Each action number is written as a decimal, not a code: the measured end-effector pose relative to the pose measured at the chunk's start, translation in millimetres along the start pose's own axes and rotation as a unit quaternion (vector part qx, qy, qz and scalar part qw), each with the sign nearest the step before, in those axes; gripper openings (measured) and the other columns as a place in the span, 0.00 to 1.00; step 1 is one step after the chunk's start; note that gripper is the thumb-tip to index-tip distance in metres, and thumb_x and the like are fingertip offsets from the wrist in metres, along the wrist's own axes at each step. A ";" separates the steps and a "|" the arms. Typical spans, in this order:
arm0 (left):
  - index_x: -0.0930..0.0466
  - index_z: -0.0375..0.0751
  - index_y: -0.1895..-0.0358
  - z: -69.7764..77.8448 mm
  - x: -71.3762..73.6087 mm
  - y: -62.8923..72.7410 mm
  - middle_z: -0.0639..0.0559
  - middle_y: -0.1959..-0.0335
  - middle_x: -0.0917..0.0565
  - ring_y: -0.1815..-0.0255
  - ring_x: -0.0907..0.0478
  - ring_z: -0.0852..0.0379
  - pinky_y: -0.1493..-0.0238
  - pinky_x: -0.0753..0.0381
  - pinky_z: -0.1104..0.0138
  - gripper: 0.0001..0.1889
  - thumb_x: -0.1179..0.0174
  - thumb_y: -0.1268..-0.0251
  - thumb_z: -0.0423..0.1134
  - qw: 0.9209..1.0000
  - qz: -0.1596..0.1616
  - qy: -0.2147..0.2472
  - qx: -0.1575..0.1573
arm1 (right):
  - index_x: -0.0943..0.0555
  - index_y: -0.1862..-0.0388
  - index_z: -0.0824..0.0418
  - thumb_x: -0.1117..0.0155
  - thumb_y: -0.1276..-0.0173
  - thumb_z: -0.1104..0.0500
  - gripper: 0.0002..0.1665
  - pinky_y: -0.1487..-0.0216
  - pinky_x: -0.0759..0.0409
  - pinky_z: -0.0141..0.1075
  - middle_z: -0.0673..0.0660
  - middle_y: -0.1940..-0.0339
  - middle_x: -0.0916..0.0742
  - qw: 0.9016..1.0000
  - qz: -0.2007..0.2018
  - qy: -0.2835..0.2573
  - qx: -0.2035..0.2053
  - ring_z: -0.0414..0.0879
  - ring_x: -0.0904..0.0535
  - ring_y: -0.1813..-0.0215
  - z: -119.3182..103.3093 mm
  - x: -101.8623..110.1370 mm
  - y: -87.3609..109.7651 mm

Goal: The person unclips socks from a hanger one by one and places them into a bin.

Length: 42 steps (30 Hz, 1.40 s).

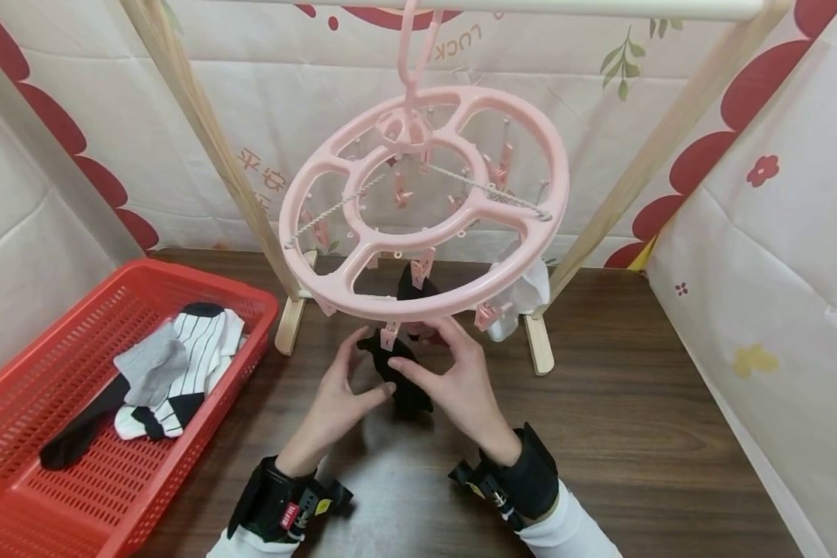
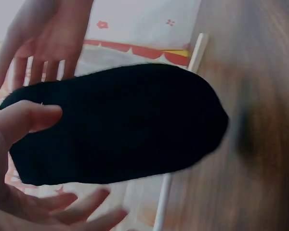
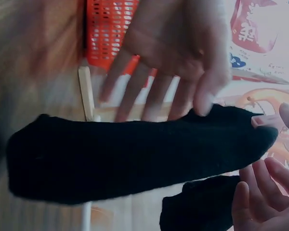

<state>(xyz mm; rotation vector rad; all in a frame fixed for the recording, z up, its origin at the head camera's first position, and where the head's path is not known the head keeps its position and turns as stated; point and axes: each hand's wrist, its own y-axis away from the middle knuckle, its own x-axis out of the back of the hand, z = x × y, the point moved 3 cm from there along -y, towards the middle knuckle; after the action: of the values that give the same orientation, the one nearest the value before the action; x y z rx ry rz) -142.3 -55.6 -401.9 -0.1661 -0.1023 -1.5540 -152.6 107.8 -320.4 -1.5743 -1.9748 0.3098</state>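
A black sock (image 1: 401, 376) hangs from a pink clip (image 1: 390, 335) at the near rim of the round pink drying hanger (image 1: 558, 182). My left hand (image 1: 335, 403) is at its left side, fingers spread; the left wrist view has the thumb overlapping this sock (image 2: 135, 125). To the right is my right hand (image 1: 456, 380), thumb over the sock's upper part, other fingers extended behind it. In the right wrist view neither hand closes round the sock (image 3: 101, 159). Farther back hangs another black sock (image 1: 415, 285). A white sock (image 1: 523, 298) hangs at the hanger's right.
A red basket (image 1: 258, 306) stands at the left with a grey sock (image 1: 155, 364), a striped sock (image 1: 198, 345) and a black sock (image 1: 84, 426). A wooden frame (image 1: 202, 116) with a white rod (image 1: 600, 6) carries the hanger. Patterned cloth (image 1: 760, 256) surrounds the dark wooden table (image 1: 635, 434).
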 end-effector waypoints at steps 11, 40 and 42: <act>0.24 0.29 0.49 -7.0 -18.4 5.9 0.45 0.59 0.18 0.59 0.20 0.54 0.59 0.22 0.66 0.20 0.33 0.45 0.30 0.998 -0.061 0.015 0.010 | 0.22 0.40 0.57 0.25 0.45 0.65 0.31 0.46 0.26 0.44 0.50 0.52 0.16 0.999 -0.044 -0.020 -0.016 0.47 0.23 0.48 26.0 5.8 -7.7; 0.19 0.34 0.50 -4.3 -22.0 14.9 0.44 0.59 0.16 0.65 0.25 0.57 0.60 0.26 0.62 0.12 0.46 0.34 0.26 0.976 -0.064 -0.169 -0.122 | 0.25 0.49 0.78 0.33 0.42 0.76 0.21 0.60 0.21 0.34 0.53 0.64 0.13 0.985 -0.019 -0.172 -0.028 0.44 0.17 0.62 27.0 27.2 -16.7; 0.19 0.36 0.49 -1.2 -16.9 15.1 0.43 0.54 0.16 0.61 0.22 0.57 0.58 0.24 0.61 0.14 0.46 0.35 0.24 0.975 -0.047 -0.170 -0.132 | 0.25 0.49 0.78 0.33 0.43 0.77 0.22 0.60 0.20 0.34 0.52 0.63 0.12 0.983 -0.013 -0.179 -0.032 0.44 0.16 0.61 28.3 28.4 -16.5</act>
<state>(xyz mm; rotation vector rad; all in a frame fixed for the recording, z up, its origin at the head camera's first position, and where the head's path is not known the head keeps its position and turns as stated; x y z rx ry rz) -127.6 -39.0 -406.5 -0.6466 -0.1743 -1.6172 -185.8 135.1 -325.9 -1.6186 -2.2939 0.5579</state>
